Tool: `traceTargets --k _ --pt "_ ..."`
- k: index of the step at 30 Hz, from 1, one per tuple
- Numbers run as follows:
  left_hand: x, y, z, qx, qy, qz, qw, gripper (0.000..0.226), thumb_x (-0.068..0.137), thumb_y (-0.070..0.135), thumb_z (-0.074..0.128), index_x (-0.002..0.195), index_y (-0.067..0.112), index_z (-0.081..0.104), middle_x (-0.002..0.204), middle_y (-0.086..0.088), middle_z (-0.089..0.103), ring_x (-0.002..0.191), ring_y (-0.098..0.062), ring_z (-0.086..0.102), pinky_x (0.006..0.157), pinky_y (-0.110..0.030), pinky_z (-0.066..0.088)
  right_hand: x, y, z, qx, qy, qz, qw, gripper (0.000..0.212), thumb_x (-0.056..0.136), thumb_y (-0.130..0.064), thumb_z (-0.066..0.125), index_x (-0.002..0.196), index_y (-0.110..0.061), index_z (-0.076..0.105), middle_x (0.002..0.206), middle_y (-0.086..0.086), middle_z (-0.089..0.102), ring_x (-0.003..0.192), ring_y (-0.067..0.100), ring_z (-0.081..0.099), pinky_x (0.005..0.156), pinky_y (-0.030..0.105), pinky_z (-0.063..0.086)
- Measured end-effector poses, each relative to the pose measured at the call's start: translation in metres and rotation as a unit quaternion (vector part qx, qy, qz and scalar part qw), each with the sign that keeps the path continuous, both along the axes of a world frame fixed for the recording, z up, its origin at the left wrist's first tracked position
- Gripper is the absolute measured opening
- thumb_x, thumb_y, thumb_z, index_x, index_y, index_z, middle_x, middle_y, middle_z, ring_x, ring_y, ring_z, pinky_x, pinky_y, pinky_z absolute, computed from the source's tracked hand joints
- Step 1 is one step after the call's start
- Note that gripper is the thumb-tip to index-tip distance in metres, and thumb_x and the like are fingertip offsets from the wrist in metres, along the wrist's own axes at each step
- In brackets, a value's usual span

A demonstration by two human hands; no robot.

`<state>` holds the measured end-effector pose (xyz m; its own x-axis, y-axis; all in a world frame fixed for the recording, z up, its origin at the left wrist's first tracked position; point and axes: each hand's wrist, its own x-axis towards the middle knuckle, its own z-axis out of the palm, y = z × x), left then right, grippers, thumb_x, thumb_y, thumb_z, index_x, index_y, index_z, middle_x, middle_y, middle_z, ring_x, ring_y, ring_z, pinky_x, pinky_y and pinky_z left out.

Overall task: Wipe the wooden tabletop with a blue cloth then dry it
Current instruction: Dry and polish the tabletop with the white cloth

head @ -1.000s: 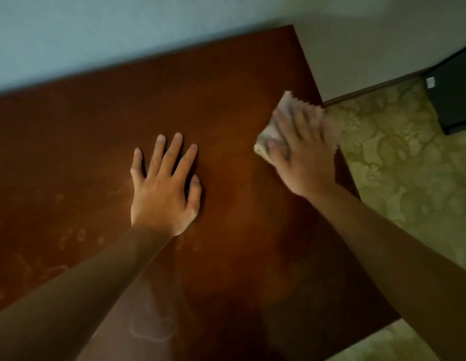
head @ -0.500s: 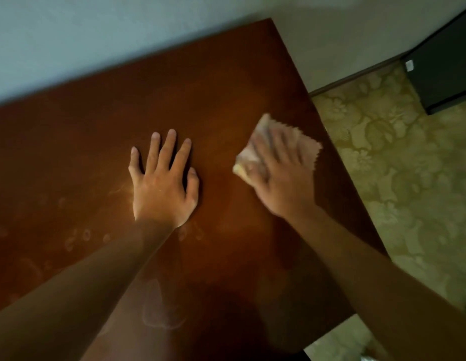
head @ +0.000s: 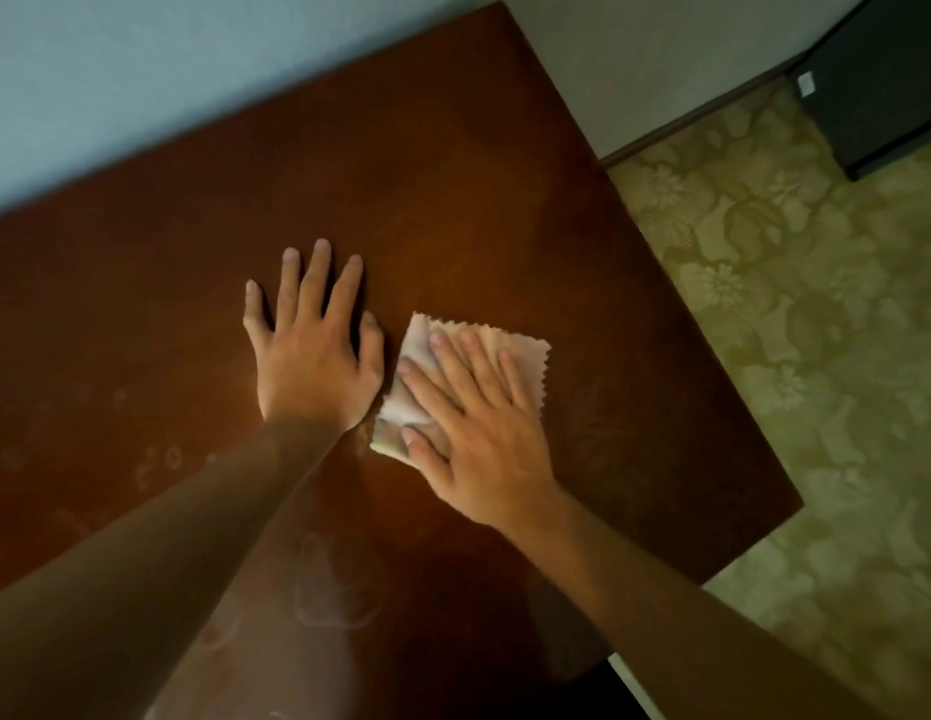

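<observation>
The dark reddish wooden tabletop (head: 453,163) fills most of the view. A small pale cloth (head: 525,350) with zigzag edges lies flat on it near the middle; it looks whitish-pink, not blue. My right hand (head: 479,433) presses down on the cloth with straight, spread fingers. My left hand (head: 312,356) rests flat on the bare wood just left of the cloth, its thumb nearly touching the cloth's edge. Faint pale ring marks and smears (head: 161,459) show on the wood at the lower left.
A pale wall (head: 141,70) runs along the table's far edge. To the right lies green flower-patterned carpet (head: 816,330). A dark cabinet (head: 879,80) stands at the top right corner. The table's right edge (head: 712,314) drops to the floor.
My right hand slid the cloth from the table's right edge leftward and toward me, ending beside my left hand. My left hand stayed flat in place.
</observation>
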<state>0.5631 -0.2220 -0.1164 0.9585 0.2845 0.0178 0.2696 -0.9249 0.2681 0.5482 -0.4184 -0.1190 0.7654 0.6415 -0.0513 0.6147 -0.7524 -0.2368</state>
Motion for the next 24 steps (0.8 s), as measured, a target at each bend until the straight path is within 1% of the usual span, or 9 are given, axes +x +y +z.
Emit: traceTargets --k 2,4,8,10,12,15,18,21,24 --pt "0.000 0.000 0.002 -0.007 0.008 0.000 1.000 0.056 0.102 0.041 0.030 0.154 0.019 0.037 0.164 -0.008 0.027 0.154 -0.029 0.013 0.121 -0.059 0.006 0.033 -0.026 0.003 -0.016 0.006 -0.033 0.999 0.061 0.105 -0.056 0.033 0.158 -0.028 0.035 0.168 0.007 0.027 0.158 0.030 0.016 0.125 0.055 0.020" --pt "0.000 0.001 0.005 -0.018 0.009 0.001 1.000 0.056 0.102 0.041 0.030 0.153 0.019 0.038 0.164 -0.008 0.027 0.154 -0.029 0.013 0.121 -0.059 0.005 0.073 -0.059 0.006 -0.048 -0.002 -0.113 0.993 0.062 0.106 -0.054 0.027 0.160 -0.024 0.031 0.168 0.010 0.027 0.157 0.033 0.017 0.125 0.058 0.017" --pt "-0.001 -0.005 0.010 -0.040 -0.016 -0.021 0.999 0.053 0.100 0.037 0.038 0.150 0.018 0.042 0.163 -0.008 0.030 0.153 -0.028 0.016 0.119 -0.058 0.007 0.107 -0.095 0.011 -0.059 0.033 -0.224 0.972 0.068 0.102 -0.057 0.015 0.163 -0.026 0.019 0.172 0.009 0.014 0.159 0.032 0.005 0.127 0.055 0.002" --pt "-0.007 -0.020 0.012 -0.050 -0.024 -0.057 0.997 0.052 0.100 0.035 0.039 0.149 0.019 0.043 0.162 -0.007 0.032 0.153 -0.027 0.019 0.119 -0.056 0.009 0.084 -0.079 0.009 -0.054 0.036 -0.225 0.972 0.067 0.104 -0.059 0.009 0.163 -0.028 0.015 0.172 0.010 0.011 0.159 0.034 0.002 0.127 0.058 0.004" --pt "-0.015 -0.040 0.011 -0.051 -0.031 -0.092 0.994 0.051 0.099 0.032 0.040 0.148 0.017 0.048 0.160 -0.008 0.036 0.151 -0.028 0.025 0.118 -0.057 0.013 0.035 -0.055 0.006 -0.061 0.032 -0.174 0.982 0.063 0.106 -0.056 0.006 0.163 -0.030 0.013 0.172 0.009 0.013 0.159 0.033 0.004 0.126 0.060 0.011" --pt "-0.028 -0.064 0.009 -0.045 -0.023 -0.124 0.991 0.051 0.099 0.032 0.037 0.145 0.015 0.052 0.158 -0.009 0.040 0.149 -0.030 0.029 0.116 -0.060 0.018 -0.036 -0.046 0.004 -0.039 0.036 -0.099 0.994 0.057 0.108 -0.052 0.018 0.161 -0.033 0.020 0.171 0.003 0.017 0.160 0.026 0.005 0.127 0.055 0.011" --pt "-0.037 -0.079 0.008 -0.047 -0.005 -0.175 0.983 0.052 0.100 0.034 0.032 0.145 0.016 0.052 0.159 -0.009 0.038 0.150 -0.031 0.028 0.115 -0.061 0.020 -0.034 -0.071 0.002 -0.040 0.031 -0.047 0.998 0.057 0.106 -0.053 0.029 0.159 -0.035 0.020 0.170 0.000 0.017 0.159 0.025 0.008 0.128 0.052 0.009" --pt "-0.046 -0.092 0.003 -0.026 0.003 -0.218 0.976 0.050 0.101 0.033 0.034 0.146 0.018 0.050 0.160 -0.008 0.036 0.151 -0.030 0.026 0.116 -0.061 0.020 0.017 -0.104 0.004 -0.040 0.042 -0.116 0.992 0.061 0.103 -0.054 0.032 0.159 -0.033 0.025 0.170 0.006 0.022 0.158 0.030 0.012 0.125 0.060 0.015" --pt "-0.054 -0.098 -0.001 -0.017 0.006 -0.223 0.975 0.049 0.102 0.033 0.034 0.148 0.019 0.047 0.161 -0.007 0.034 0.152 -0.029 0.022 0.117 -0.059 0.018 0.061 -0.135 0.008 -0.041 0.046 -0.198 0.978 0.063 0.104 -0.052 0.029 0.162 -0.029 0.024 0.172 0.006 0.013 0.159 0.027 0.003 0.127 0.056 0.005"
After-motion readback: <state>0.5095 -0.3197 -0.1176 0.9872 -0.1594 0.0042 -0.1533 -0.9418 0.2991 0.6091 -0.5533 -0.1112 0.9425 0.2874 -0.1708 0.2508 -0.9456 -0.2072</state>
